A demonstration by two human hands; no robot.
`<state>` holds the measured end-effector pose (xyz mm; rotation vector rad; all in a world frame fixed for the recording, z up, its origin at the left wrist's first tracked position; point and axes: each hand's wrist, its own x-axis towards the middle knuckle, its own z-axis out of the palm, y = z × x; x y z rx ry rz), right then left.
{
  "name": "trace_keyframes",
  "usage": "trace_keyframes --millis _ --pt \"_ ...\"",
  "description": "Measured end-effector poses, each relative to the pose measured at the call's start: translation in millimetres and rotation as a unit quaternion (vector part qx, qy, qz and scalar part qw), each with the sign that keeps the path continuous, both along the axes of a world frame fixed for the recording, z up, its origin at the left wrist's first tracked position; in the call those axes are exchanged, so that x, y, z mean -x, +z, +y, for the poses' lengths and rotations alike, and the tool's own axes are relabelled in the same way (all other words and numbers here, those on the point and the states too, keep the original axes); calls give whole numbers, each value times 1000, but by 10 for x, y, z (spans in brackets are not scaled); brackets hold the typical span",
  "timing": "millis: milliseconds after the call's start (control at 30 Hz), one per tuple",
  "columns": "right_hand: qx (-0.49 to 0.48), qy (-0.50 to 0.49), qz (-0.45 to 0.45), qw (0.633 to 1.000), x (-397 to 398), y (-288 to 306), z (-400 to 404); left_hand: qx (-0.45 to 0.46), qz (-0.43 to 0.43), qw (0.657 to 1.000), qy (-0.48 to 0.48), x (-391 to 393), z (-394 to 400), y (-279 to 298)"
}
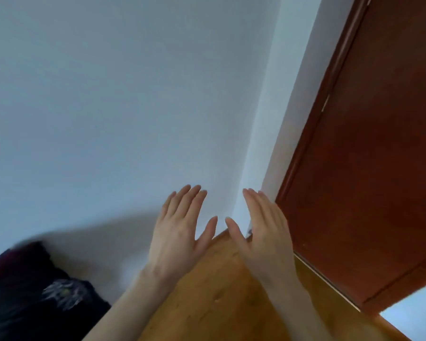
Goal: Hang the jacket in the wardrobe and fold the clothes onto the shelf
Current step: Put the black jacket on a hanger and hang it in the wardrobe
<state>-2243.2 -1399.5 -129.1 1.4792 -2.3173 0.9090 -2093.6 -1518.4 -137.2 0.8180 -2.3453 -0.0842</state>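
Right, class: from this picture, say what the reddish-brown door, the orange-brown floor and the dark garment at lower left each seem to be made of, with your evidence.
Door: probably wood or wood veneer, stained reddish-brown, with a low sheen; the grain is too blurred to confirm.
Floor: looks like wood or laminate, orange-brown with faint speckles and a smooth finish.
Dark garment: soft fabric, matt black with a pale printed design; the weave is too blurred to tell.

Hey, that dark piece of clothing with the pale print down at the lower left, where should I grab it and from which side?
Judging by its pose, take the dark garment by its upper right edge, near the pale print, reaching down and leftward with the left hand. That edge lies bare toward the wooden floor; the rest runs out of view. Both the left hand and right hand are open and empty. The picture is blurred, so collar or hem cannot be told.
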Motion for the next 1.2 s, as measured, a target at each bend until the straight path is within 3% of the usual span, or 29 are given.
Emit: trace_keyframes --millis 233,400,567,733,1033,1200 --pt "-36 211 15 977 -344 -229 -996 -13 8 980 196 -763 -248 -110" --pt "-35 340 8 940 -958 -394 -1599 -46 20 930 365 -1563 -214 -330" --pt "-62 420 16 905 -1572 -621 -2090 -84 25 876 474 -2237 -256 -690" --pt "-93 473 26 876 -1888 -907 -2451 -100 36 846 522 -2522 -492 -1049" --pt "-164 521 48 836 -2150 -1449 -2965 -151 1 837 526 -2594 -712 -1728" --pt "-213 578 70 784 -2300 -1816 -3204 -183 -31 834 520 -2496 -793 -1996"
